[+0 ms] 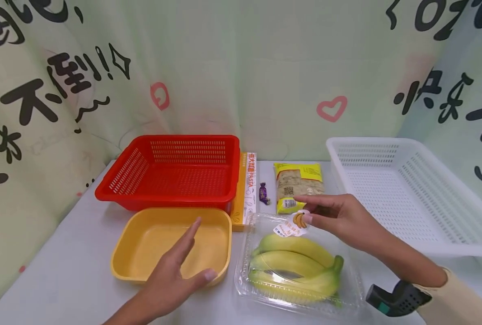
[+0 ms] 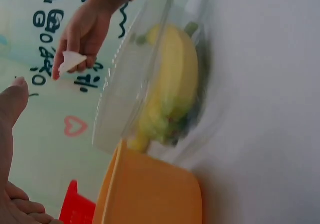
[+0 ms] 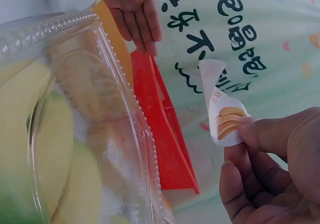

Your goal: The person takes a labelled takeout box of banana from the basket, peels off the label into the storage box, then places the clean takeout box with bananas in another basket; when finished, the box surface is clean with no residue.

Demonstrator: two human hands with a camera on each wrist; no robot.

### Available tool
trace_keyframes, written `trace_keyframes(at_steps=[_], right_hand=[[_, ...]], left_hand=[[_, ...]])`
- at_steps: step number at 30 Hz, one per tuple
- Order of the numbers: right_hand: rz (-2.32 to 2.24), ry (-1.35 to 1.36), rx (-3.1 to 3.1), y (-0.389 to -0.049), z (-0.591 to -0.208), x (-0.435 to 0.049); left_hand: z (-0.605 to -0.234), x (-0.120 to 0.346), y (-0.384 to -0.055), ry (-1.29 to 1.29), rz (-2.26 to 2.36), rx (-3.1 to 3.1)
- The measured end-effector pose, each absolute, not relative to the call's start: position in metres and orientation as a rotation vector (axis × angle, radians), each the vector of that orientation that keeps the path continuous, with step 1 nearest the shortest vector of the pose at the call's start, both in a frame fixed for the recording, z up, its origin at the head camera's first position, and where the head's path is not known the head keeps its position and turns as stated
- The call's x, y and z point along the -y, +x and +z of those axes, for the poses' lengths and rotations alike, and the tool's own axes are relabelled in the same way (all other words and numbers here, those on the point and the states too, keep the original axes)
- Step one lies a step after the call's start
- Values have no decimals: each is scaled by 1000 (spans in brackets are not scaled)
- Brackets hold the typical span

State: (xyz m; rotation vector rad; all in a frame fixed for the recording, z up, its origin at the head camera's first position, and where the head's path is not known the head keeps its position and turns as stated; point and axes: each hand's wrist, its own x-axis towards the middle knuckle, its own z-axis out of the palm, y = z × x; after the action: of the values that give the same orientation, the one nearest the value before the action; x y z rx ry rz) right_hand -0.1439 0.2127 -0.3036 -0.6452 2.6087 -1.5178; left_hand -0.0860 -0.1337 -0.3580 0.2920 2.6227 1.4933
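Observation:
My right hand (image 1: pixel 338 219) pinches a curled white sticker (image 3: pixel 227 116) with a banana picture between thumb and fingers. In the head view the sticker hangs above the far part of a clear plastic clamshell box (image 1: pixel 242 271), apart from the lid as the right wrist view shows. Inside the box lie several yellow bananas (image 1: pixel 293 266) with greenish ends. My left hand (image 1: pixel 169 275) is held over the near right part of a yellow basin (image 1: pixel 123 243), fingers straight and thumb spread, holding nothing.
A red basket (image 1: pixel 167 205) stands behind the basin. Beside it are a pasta box (image 1: pixel 250 189), a purple-wrapped candy (image 1: pixel 263 194) and a yellow bag of grain-like food (image 1: pixel 299 180). At the right stands a white basket (image 1: pixel 411 241). A printed curtain (image 1: pixel 241 81) closes off the back.

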Motion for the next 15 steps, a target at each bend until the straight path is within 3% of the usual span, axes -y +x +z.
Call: trace_keyframes(at_steps=[15], right_hand=[[-1396, -730, -2466, -154, -306, -179]], left_hand=[[-366, 223, -103, 226, 1236, -2854]])
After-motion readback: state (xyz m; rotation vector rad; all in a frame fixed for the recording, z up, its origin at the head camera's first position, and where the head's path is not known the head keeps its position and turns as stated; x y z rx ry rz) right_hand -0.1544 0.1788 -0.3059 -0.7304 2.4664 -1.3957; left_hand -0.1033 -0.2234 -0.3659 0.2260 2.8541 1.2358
